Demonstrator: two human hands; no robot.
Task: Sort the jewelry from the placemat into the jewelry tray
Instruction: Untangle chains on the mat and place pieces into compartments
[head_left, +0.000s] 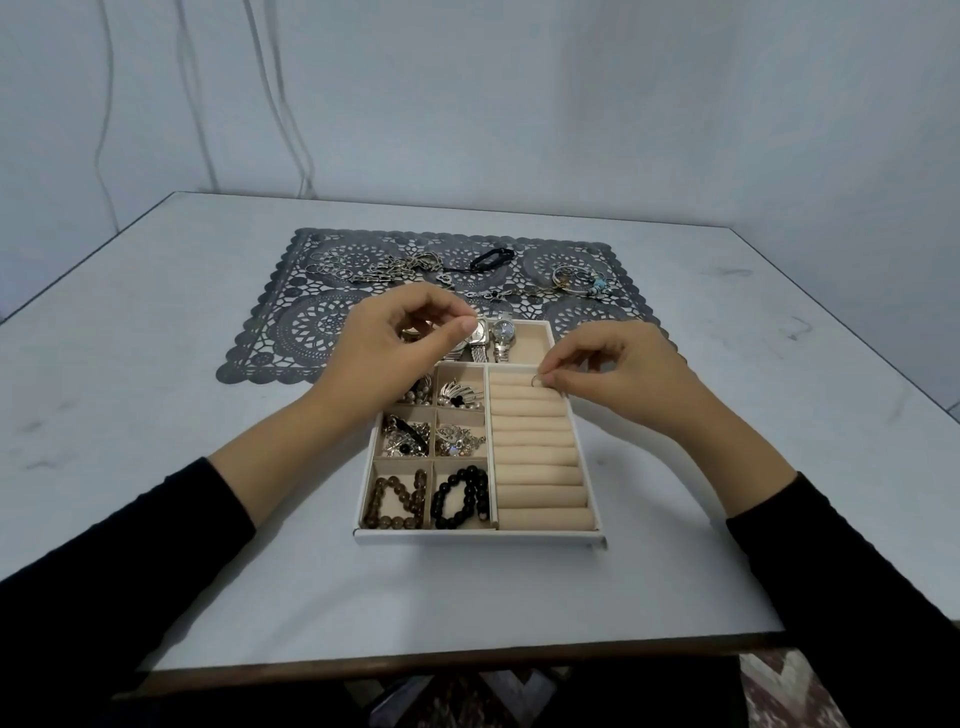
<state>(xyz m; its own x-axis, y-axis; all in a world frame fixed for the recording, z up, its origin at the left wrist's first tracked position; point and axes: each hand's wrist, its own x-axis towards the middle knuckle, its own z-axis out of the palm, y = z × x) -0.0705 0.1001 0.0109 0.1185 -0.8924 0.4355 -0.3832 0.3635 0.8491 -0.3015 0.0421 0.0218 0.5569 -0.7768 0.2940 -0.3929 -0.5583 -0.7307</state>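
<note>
Right grip (618, 369) pinches a thin silver ring (536, 382) at the 12 o'clock end of the ring rolls (535, 452), in the jewelry tray (478, 536). Left grip (395, 338) is curled over the watches (503, 332) (holding anything? can't tell). The ring looks light, rigid and slick, so pinch the band edges. More jewelry sits on the placemat (291, 322) at 12 o'clock.

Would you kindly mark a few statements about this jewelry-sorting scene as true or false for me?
1. The right hand pinches a small ring at the far end of the ring rolls. True.
2. The black bead bracelet lies on the placemat. False: it sits in a near compartment of the jewelry tray.
3. Watches lie in the tray's far compartment. True.
4. No jewelry is left on the placemat. False: chains and other pieces lie there.
</note>
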